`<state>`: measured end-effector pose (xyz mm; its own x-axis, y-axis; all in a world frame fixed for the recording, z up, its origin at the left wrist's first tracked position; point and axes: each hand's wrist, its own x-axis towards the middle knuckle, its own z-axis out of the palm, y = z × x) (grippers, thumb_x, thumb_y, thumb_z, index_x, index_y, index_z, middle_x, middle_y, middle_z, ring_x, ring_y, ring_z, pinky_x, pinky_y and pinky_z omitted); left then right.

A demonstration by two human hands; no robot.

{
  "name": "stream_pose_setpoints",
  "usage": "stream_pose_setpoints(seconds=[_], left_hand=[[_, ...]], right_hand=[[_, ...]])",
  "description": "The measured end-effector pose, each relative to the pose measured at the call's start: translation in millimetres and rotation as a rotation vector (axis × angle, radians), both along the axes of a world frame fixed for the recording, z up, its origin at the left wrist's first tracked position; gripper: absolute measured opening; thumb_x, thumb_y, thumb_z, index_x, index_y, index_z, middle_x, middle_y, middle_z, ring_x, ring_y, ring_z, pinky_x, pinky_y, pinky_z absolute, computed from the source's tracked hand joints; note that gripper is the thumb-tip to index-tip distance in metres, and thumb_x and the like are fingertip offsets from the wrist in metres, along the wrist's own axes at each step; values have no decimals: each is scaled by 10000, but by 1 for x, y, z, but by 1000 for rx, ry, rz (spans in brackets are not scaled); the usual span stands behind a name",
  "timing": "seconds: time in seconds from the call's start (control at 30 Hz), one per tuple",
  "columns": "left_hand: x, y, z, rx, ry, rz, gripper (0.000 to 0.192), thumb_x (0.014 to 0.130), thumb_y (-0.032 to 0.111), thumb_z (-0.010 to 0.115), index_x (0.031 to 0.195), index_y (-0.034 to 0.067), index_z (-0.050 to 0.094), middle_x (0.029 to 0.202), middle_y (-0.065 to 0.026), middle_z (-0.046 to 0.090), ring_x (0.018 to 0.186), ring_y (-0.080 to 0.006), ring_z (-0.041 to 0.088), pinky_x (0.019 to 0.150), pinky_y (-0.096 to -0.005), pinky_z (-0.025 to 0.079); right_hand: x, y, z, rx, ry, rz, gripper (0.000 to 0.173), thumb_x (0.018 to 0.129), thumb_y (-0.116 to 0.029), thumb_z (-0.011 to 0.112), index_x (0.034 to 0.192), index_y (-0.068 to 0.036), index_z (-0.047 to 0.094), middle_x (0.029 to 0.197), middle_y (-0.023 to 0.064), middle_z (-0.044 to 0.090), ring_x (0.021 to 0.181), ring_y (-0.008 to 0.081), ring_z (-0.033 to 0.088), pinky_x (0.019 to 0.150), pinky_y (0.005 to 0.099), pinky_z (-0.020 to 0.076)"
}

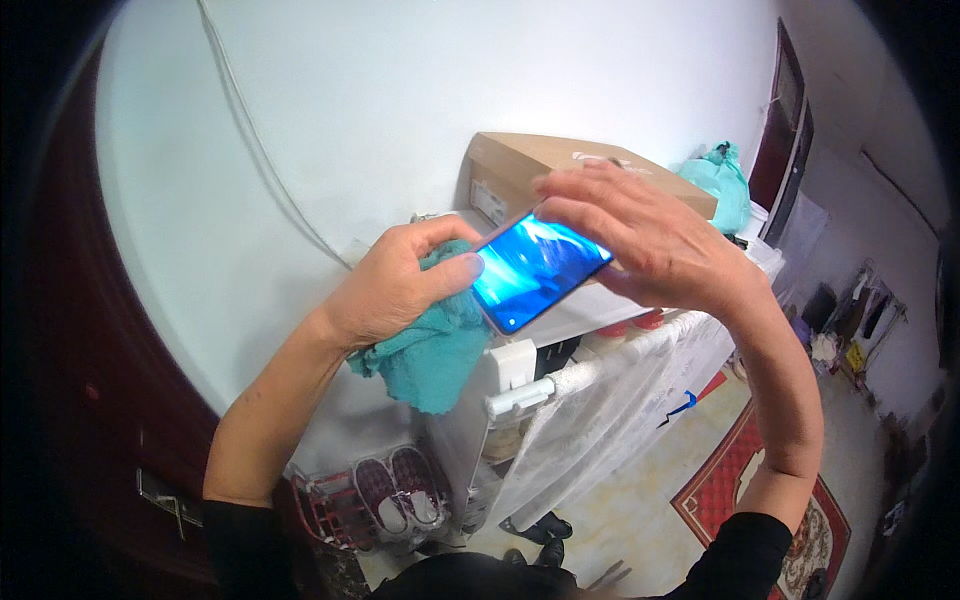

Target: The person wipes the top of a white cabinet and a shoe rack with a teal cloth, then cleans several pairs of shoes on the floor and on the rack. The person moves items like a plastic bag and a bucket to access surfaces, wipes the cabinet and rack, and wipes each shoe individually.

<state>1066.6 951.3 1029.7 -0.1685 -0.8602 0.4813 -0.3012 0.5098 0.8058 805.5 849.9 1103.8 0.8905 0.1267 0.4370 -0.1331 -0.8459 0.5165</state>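
A smartphone [536, 270] with a lit blue screen is held tilted above a white cabinet top. My left hand [397, 285] grips its left end, the thumb at the screen's edge. A crumpled teal cloth [439, 352] is bunched in that same hand and hangs below the phone. My right hand [645, 232] curls over the phone's right end, its fingers along the far edge and slightly blurred. The phone's back and part of the right thumb are hidden.
A cardboard box [517, 176] and a green plastic bag [720, 184] rest on the white cabinet [577, 315] against the wall. A lace curtain [600, 420] covers its front. Wrapped slippers [394, 487] lie below left. A red patterned rug [712, 476] is on the floor.
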Motion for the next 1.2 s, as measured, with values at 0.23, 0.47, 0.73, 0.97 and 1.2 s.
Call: stream_pose_setpoints(seconds=[0.23,0.47,0.73,0.97,1.2], left_hand=[[-7,-13,-15,19,397,-97,221,1011,193,610,1147,19,621,972,-6,656,874,-47,582,787,-224,499],[-54,-28,-4,-1,389,-170,218,1016,212,609,1143,36,629,959,15,649,836,-25,575,738,-206,496],[-70,-39,5,-66,74,-14,301,997,271,649,1186,37,631,951,-10,663,831,-53,596,720,-235,520],[-11,-21,2,47,295,237,353,999,318,635,1142,-5,622,923,-31,659,795,-83,625,692,-243,542],[20,-15,-20,143,472,216,347,989,272,632,1165,-23,582,960,-65,653,791,-110,634,696,-255,549]], right_hand=[[-30,7,-59,253,-796,-76,495,818,-68,781,1251,-50,541,1197,132,606,1052,235,630,867,342,533],[-21,17,-90,1231,-796,211,313,1003,-269,621,1159,-3,567,989,61,652,860,120,635,750,263,517],[-53,9,-87,1429,-990,287,310,972,-184,643,1218,-14,561,961,40,659,795,127,669,571,260,539],[-164,-64,-76,1263,-1315,80,173,964,-112,625,1095,1,619,810,4,616,674,86,598,611,246,525],[-268,-189,-83,1407,-1523,-404,98,919,-117,644,908,-20,645,707,20,590,566,127,570,513,282,490]])
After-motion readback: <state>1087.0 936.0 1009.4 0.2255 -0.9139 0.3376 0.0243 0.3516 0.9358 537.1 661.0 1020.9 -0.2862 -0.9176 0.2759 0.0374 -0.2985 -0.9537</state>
